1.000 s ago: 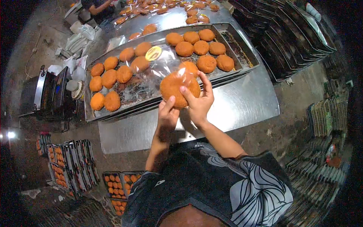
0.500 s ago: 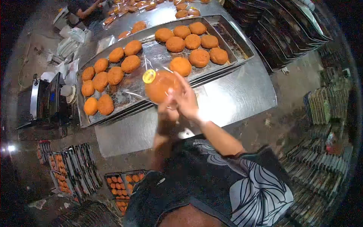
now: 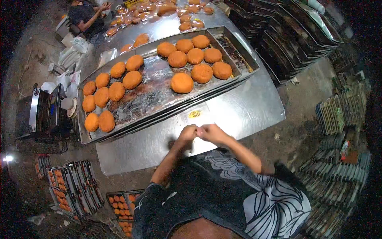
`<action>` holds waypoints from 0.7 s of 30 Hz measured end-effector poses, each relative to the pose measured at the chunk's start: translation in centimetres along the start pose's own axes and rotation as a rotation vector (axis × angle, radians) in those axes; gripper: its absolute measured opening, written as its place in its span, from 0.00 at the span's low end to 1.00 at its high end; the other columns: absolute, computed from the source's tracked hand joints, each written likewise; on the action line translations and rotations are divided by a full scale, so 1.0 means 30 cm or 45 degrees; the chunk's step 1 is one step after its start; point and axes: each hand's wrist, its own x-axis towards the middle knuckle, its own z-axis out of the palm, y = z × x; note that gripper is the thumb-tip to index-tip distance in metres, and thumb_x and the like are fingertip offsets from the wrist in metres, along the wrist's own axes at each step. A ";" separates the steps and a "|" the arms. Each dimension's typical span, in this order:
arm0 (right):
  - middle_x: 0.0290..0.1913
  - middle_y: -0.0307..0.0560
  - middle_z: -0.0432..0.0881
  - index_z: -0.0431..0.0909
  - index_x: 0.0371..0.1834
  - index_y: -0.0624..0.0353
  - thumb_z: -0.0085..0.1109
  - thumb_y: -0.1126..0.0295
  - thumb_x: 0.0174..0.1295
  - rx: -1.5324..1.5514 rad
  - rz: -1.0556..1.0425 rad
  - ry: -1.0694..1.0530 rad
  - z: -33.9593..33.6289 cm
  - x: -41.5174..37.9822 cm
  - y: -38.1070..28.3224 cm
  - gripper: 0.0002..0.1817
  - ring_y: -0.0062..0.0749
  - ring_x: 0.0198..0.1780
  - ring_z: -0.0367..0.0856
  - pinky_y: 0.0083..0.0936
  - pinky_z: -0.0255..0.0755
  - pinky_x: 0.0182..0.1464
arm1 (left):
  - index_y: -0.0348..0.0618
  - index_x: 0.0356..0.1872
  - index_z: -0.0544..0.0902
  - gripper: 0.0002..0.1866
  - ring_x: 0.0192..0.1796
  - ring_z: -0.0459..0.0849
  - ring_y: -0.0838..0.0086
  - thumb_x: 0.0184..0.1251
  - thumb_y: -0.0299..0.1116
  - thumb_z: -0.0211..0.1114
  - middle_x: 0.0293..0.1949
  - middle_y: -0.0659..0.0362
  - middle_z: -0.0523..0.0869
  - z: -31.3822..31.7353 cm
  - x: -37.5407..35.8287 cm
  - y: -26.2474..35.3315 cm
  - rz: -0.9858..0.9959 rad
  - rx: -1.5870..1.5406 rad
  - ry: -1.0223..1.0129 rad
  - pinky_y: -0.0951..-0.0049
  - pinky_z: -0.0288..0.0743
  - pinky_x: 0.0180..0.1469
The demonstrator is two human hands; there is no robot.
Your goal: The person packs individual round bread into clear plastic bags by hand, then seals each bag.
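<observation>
My left hand (image 3: 188, 133) and my right hand (image 3: 212, 134) meet above the front edge of the metal table. Both are closed, with the fingertips together; anything pinched between them is too small to make out. Just beyond them a small yellow patch (image 3: 194, 114), perhaps a printed label or bands, lies on the tabletop. Farther off, a dark baking tray (image 3: 139, 95) rests on other trays. It bears two groups of round orange-brown crumbed buns, the nearest one (image 3: 182, 83) close to the tray's front rim.
Bagged buns (image 3: 143, 15) are heaped at the table's (image 3: 254, 105) far end. Another person (image 3: 85, 18) works at the far left. Stacked dark trays (image 3: 294, 36) stand at the right, and racks with filled trays (image 3: 71, 187) stand on the floor at lower left.
The bagged bun with the yellow label has left my hands. Both hands have drawn back toward my body, down to the table's front edge. The view has shifted slightly.
</observation>
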 end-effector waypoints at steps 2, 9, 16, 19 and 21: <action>0.20 0.40 0.75 0.75 0.31 0.66 0.50 0.64 0.57 0.210 -0.400 0.023 0.058 -0.030 0.202 0.14 0.17 0.24 0.69 0.19 0.66 0.27 | 0.34 0.38 0.78 0.14 0.38 0.79 0.67 0.59 0.34 0.51 0.34 0.51 0.81 -0.028 -0.008 0.026 -0.006 -0.356 0.214 0.72 0.70 0.43; 0.18 0.53 0.75 0.70 0.28 0.67 0.49 0.64 0.58 -0.113 -0.182 0.229 -0.075 -0.057 0.161 0.14 0.37 0.21 0.76 0.29 0.67 0.24 | 0.33 0.33 0.81 0.14 0.28 0.78 0.79 0.53 0.37 0.62 0.26 0.58 0.82 0.016 0.043 0.201 -0.364 -0.814 0.352 0.79 0.71 0.31; 0.15 0.42 0.73 0.67 0.47 0.63 0.43 0.68 0.61 0.704 0.308 0.075 -0.058 -0.056 0.089 0.14 0.23 0.15 0.71 0.17 0.67 0.18 | 0.36 0.28 0.81 0.09 0.27 0.78 0.72 0.50 0.32 0.63 0.24 0.56 0.81 -0.007 0.013 0.357 -0.267 -0.703 1.047 0.74 0.70 0.31; 0.33 0.42 0.72 0.64 0.50 0.58 0.46 0.58 0.62 1.957 0.148 -0.174 -0.140 0.043 -0.032 0.19 0.20 0.23 0.69 0.12 0.65 0.16 | 0.37 0.28 0.80 0.06 0.31 0.76 0.67 0.49 0.28 0.62 0.26 0.55 0.77 -0.027 -0.017 0.367 0.268 -0.183 1.114 0.73 0.69 0.34; 0.52 0.49 0.69 0.63 0.52 0.56 0.46 0.48 0.57 1.727 -0.367 0.207 -0.143 0.089 -0.190 0.27 0.33 0.46 0.73 0.29 0.71 0.45 | 0.39 0.37 0.76 0.13 0.35 0.76 0.69 0.49 0.30 0.64 0.30 0.55 0.77 -0.053 0.014 0.314 0.504 -0.501 1.390 0.73 0.71 0.35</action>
